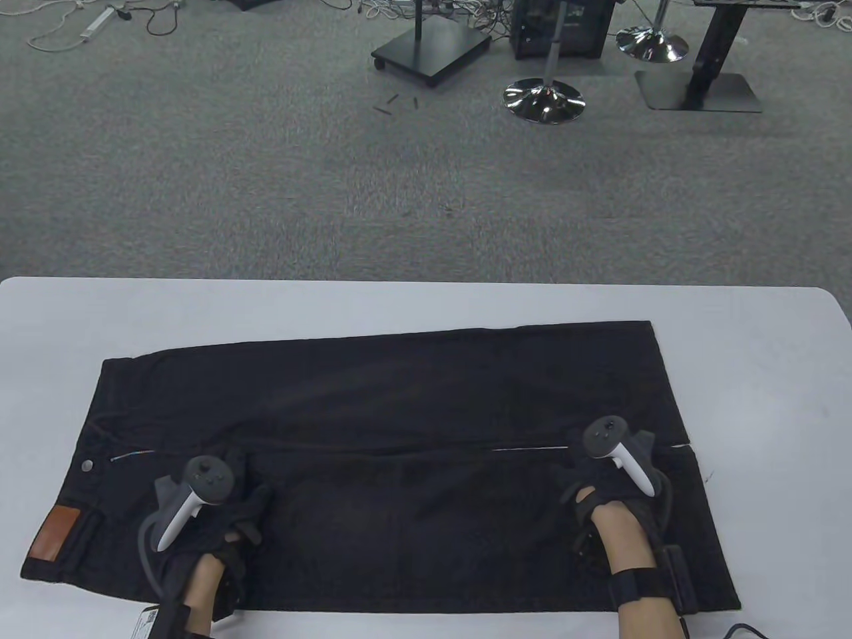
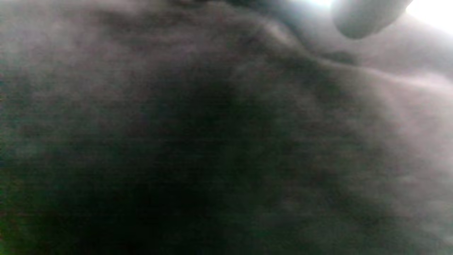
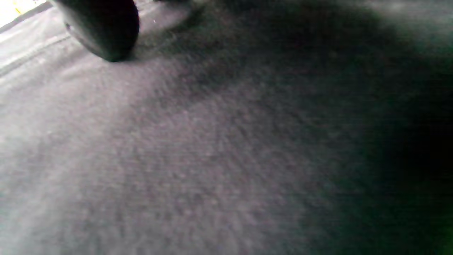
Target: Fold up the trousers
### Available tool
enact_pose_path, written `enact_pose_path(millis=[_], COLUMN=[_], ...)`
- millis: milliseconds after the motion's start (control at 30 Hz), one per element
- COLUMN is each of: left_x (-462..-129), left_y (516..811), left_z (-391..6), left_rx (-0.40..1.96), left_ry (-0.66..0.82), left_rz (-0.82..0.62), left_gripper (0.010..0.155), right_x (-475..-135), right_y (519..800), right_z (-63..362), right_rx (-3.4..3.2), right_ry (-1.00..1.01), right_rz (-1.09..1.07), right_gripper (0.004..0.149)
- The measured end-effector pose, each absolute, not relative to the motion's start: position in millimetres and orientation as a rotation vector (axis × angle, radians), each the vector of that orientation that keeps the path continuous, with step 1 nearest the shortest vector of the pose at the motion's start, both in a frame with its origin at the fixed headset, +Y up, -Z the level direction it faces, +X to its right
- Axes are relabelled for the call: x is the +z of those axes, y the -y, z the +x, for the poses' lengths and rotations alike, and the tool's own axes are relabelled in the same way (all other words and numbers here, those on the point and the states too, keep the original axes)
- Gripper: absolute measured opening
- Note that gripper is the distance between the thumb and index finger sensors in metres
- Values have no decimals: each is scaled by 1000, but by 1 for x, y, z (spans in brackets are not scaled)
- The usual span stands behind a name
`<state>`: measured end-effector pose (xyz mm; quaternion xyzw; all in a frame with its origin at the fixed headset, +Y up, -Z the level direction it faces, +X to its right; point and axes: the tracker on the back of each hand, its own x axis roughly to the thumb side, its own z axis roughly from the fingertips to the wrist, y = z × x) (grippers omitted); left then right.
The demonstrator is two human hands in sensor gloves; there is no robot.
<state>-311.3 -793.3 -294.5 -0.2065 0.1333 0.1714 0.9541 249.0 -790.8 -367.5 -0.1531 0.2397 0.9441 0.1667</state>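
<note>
Black trousers [image 1: 399, 399] lie flat across the white table [image 1: 426, 303], waistband at the left with a brown leather patch [image 1: 54, 530] and a metal button [image 1: 86, 465], leg hems at the right. My left hand [image 1: 249, 506] rests palm down on the near part by the crotch. My right hand [image 1: 576, 479] rests palm down on the near leg close to the hem. The left wrist view is filled with dark cloth [image 2: 212, 141] and shows one fingertip [image 2: 361, 21]. The right wrist view shows cloth [image 3: 212, 159] with a fingertip [image 3: 106, 28] touching it. No cloth is pinched.
A white paper tag [image 1: 148, 622] sticks out at the table's near edge by my left wrist. A black cable [image 1: 745, 629] lies at the near right. Bare table runs along the far side and both ends. Beyond is grey carpet with stool bases [image 1: 544, 100].
</note>
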Motion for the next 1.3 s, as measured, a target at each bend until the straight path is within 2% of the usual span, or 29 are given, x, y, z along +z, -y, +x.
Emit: enact_pose_path(millis=[167,333,533,667,867,1033,1300], left_x=[-292,-282,-266,-249,-235,-229,-226], left_y=[773,758,745,756,786,793,803], left_z=[-276,-234,-195,-173,-162,-157,-156], left_rx=[382,396,342,306,239,148,82], left_ry=[-94,100,283,400,442,456,456], left_rz=[-372,-363,-421,-530,-642,-646,-693], left_gripper=[82,83,84,85,90,92,96], right_x=[-359,-340,-305,-278,-263,-255,-244], right_y=[780,753,734,746,774,789,798], right_z=[226,188,141,108,92,89,86], right_rx=[2696,2746,2724,2631,2666,2676,2766], right_ry=[-553,-455,-464,-695,-888,-948,-1029], right_rz=[-215,132,467,649,717,745,811], right_gripper=[66,69,72,73,76,76,82])
